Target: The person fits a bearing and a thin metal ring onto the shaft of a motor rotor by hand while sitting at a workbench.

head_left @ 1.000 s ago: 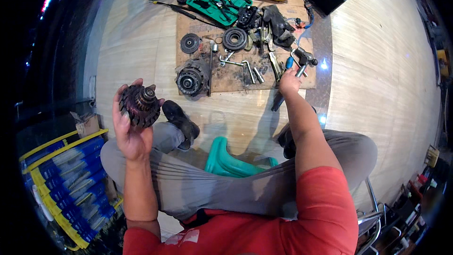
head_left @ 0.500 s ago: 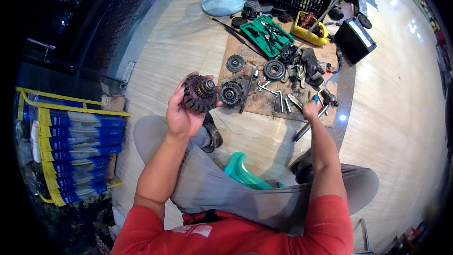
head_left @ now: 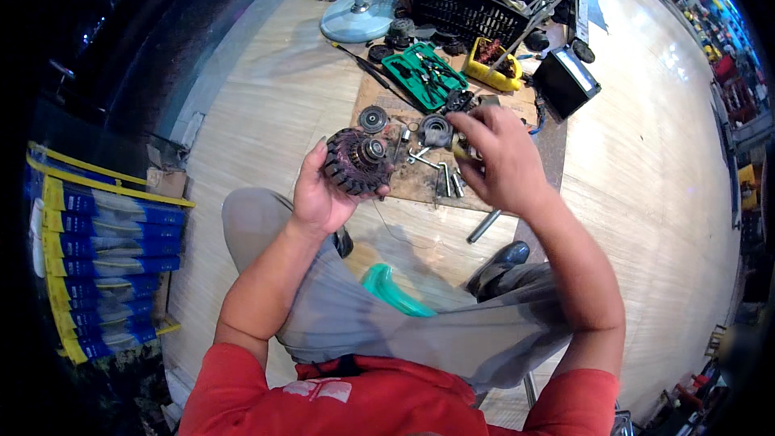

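Note:
In my left hand [head_left: 323, 202] rests a round motor core [head_left: 355, 163], its rim dark and notched, its windings reddish, with a bearing standing up on its shaft. The palm is beneath it and the fingers curl round the edge. My right hand [head_left: 508, 157] is raised over the parts, fingers bent. A small yellowish streak shows between its thumb and fingers; I cannot make out what it is. Beyond the hands, on stained cardboard [head_left: 416, 187], are a ring-shaped part [head_left: 435, 131], a smaller round part [head_left: 373, 119] and several metal wrenches [head_left: 442, 168].
Farther off lie an open green tool case [head_left: 420, 73], a yellow container [head_left: 492, 73] with reddish scraps, a black battery-like box [head_left: 567, 81], and black crates [head_left: 468, 8]. A round stand base [head_left: 358, 23] is behind. Between my legs is a green plastic piece [head_left: 393, 291]; a yellow rack [head_left: 105, 186] stands left.
My right hand has risen from the tools at the cardboard's right side and moved left and closer. The left hand has shifted slightly right with the motor core. The view has turned a little.

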`<act>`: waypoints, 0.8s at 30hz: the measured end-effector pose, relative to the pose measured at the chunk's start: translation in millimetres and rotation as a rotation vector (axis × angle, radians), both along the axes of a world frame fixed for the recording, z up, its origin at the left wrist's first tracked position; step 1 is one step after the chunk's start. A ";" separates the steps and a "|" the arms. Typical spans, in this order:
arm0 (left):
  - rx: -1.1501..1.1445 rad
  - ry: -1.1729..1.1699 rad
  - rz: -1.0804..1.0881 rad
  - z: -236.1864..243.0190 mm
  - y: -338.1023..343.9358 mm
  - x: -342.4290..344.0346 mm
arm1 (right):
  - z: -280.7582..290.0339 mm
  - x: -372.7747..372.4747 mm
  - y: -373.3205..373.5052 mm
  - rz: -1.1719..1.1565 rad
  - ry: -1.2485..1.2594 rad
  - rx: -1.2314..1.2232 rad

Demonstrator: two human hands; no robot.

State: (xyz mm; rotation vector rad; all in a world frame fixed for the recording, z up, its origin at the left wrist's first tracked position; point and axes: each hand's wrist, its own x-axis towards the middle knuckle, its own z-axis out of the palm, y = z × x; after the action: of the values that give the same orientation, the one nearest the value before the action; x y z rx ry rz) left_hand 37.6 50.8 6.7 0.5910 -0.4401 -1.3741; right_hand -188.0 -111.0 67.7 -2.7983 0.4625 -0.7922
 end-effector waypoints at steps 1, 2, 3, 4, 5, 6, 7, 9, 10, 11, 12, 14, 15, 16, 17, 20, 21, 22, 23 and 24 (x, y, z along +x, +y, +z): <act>0.014 -0.020 -0.007 0.0 -1.1 -2.8 | 1.4 -3.8 10.5 -0.024 -0.035 -0.138; 0.028 -0.041 -0.011 0.0 -1.4 -5.3 | 3.1 -3.3 17.9 -0.006 -0.058 -0.214; 0.041 -0.046 -0.016 0.0 -2.7 -8.1 | 3.4 -3.1 23.5 0.005 -0.080 -0.287; 0.054 -0.051 -0.019 -0.1 -3.7 -10.8 | 1.4 -2.3 25.6 0.001 -0.102 -0.368; 0.067 -0.057 -0.021 -0.2 -4.0 -13.0 | 0.4 -1.5 28.2 -0.004 -0.099 -0.399; 0.059 -0.019 -0.043 1.8 -4.1 -13.8 | 1.0 0.1 29.6 -0.006 -0.098 -0.432; 0.050 0.020 -0.064 3.7 -3.9 -14.3 | 1.0 0.3 30.1 -0.008 -0.097 -0.465; 0.036 0.052 -0.099 4.4 -3.8 -14.1 | -2.4 -0.7 30.7 -0.016 -0.136 -0.300; 0.030 0.047 -0.112 4.3 -4.1 -13.3 | -2.1 -0.9 34.3 -0.027 -0.161 -0.137; 0.025 0.041 -0.125 4.1 -4.2 -12.9 | -2.6 -0.7 38.6 -0.037 -0.186 0.027; 0.023 -0.007 -0.071 4.6 -5.5 -15.0 | -4.0 0.7 44.0 -0.084 -0.199 0.305; 0.017 -0.104 0.035 5.5 -8.5 -21.2 | -5.9 4.4 54.0 -0.136 -0.186 0.742; -0.001 -0.136 0.073 5.0 -8.7 -21.5 | -6.7 5.8 57.9 -0.140 -0.157 0.903; -0.020 -0.169 0.112 4.2 -8.8 -21.4 | -6.4 7.3 61.6 -0.133 -0.102 0.969; -0.039 -0.202 0.150 3.6 -8.7 -21.2 | -5.1 8.8 65.2 -0.126 -0.047 1.033; -0.088 -0.216 0.151 7.3 -12.4 -22.4 | -18.0 12.5 70.7 -0.062 -0.031 1.128; -0.087 -0.256 0.144 8.2 -12.2 -22.3 | -24.8 13.8 71.4 -0.033 -0.054 1.143; -0.087 -0.295 0.135 8.8 -11.7 -22.1 | -29.0 14.7 69.7 -0.042 -0.012 1.134; -0.088 -0.334 0.127 8.9 -11.9 -22.3 | -32.6 15.7 68.7 -0.025 -0.018 1.137; -0.088 -0.346 0.131 8.9 -11.6 -22.4 | -36.4 17.5 68.6 -0.004 -0.024 1.142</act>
State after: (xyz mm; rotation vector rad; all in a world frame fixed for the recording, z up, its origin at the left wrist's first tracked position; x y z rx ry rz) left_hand 15.2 39.2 15.5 0.7746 -0.7239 -1.1230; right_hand -170.5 -42.4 31.3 -1.7170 0.6428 -0.3523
